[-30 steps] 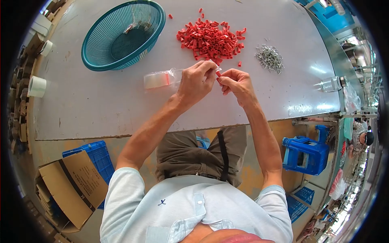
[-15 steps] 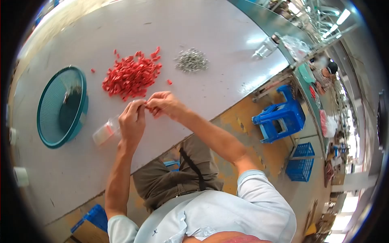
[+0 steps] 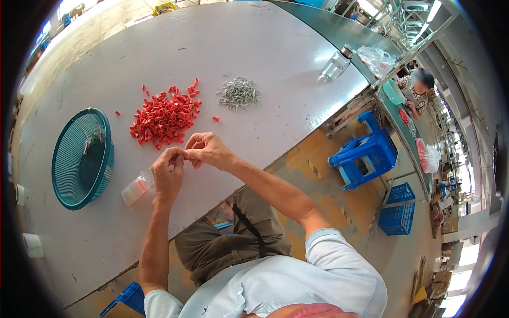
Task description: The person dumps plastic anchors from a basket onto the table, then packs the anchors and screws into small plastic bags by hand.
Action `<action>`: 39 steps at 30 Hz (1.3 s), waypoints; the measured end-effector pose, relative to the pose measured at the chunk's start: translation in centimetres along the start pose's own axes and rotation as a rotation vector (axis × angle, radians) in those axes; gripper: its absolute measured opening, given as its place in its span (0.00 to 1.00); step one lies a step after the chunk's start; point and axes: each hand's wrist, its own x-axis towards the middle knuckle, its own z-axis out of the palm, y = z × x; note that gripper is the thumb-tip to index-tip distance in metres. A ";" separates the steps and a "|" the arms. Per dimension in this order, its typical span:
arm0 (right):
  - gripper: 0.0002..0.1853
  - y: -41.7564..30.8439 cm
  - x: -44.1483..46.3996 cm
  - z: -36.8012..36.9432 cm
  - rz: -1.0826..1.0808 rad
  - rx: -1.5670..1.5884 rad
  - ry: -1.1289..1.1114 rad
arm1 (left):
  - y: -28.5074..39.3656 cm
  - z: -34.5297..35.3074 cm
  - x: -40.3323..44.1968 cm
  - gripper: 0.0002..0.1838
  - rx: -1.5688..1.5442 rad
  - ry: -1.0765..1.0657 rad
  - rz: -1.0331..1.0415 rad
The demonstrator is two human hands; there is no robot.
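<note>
My left hand (image 3: pixel 168 175) and my right hand (image 3: pixel 208 152) meet at the fingertips above the table, just in front of a heap of small red caps (image 3: pixel 163 119). Both are closed in a pinch; whatever is between the fingers is too small and covered to make out. A pile of small silvery metal pieces (image 3: pixel 238 94) lies beyond my right hand. Beside my left hand rests a small clear plastic bag (image 3: pixel 135 191) with a red stripe. Further left stands a green mesh basket (image 3: pixel 66 164), with some small pieces inside.
A clear bottle (image 3: pixel 336 64) lies near the table's far right edge. On the floor to the right are a blue stool (image 3: pixel 365 151) and a blue crate (image 3: pixel 397 213). Another person (image 3: pixel 416 93) sits at a bench further off. White rolls (image 3: pixel 33 245) line the left edge.
The view has shifted a little. My hands stay together at the fingertips; the bit of red that showed between them earlier is no longer clearly visible.
</note>
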 end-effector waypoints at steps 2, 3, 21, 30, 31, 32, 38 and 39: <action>0.12 0.1 -0.2 0.0 0.012 0.020 -0.002 | -0.1 0.0 0.0 0.05 0.038 0.020 -0.018; 0.12 0.1 -0.5 0.0 0.014 0.032 0.028 | -0.1 0.1 -0.1 0.05 0.075 0.043 -0.034; 0.12 3.1 0.8 1.7 -0.226 0.187 0.159 | -0.4 0.2 0.5 0.05 -0.298 0.053 -0.228; 0.09 1.7 0.4 1.8 -0.205 -0.139 0.155 | -0.1 0.2 -0.1 0.04 -0.168 0.057 -0.151; 0.09 1.8 0.4 2.1 -0.202 -0.135 0.154 | -0.3 0.2 -0.2 0.04 -0.165 0.056 -0.155; 0.07 1.6 0.1 2.6 -0.329 -0.474 0.259 | -0.4 0.3 -0.3 0.04 0.022 0.072 -0.006; 0.08 0.6 -0.5 1.2 -0.367 -0.401 0.315 | 0.2 -1.1 0.7 0.05 -0.307 0.093 -0.268; 0.09 0.7 -0.4 0.7 -0.386 -0.363 0.322 | 0.3 -1.5 0.8 0.06 -0.479 0.042 -0.395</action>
